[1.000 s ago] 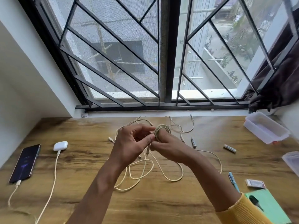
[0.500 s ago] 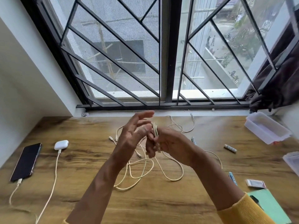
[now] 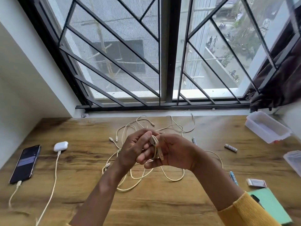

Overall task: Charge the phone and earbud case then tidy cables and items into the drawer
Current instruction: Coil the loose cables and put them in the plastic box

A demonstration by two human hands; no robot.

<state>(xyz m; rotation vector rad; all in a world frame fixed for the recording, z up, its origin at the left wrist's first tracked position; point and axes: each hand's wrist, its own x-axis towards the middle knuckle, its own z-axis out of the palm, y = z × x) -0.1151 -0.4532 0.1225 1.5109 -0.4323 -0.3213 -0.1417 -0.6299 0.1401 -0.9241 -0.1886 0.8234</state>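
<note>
Single head-worn, wide-angle view, looking forward and down from the person's own position. The wooden bench (image 3: 162, 201) fills the lower half; the barred window (image 3: 164, 54) rises behind its far edge, bowed by lens distortion. Both forearms enter from the bottom edge, and the left hand (image 3: 135, 149) and right hand (image 3: 175, 150) meet close to the lens near frame centre. No second view exists for overlap.

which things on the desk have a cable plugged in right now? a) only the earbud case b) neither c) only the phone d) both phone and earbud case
d: a cream cable runs into the bottom end of the phone, and another plugs into the earbud case.
</note>
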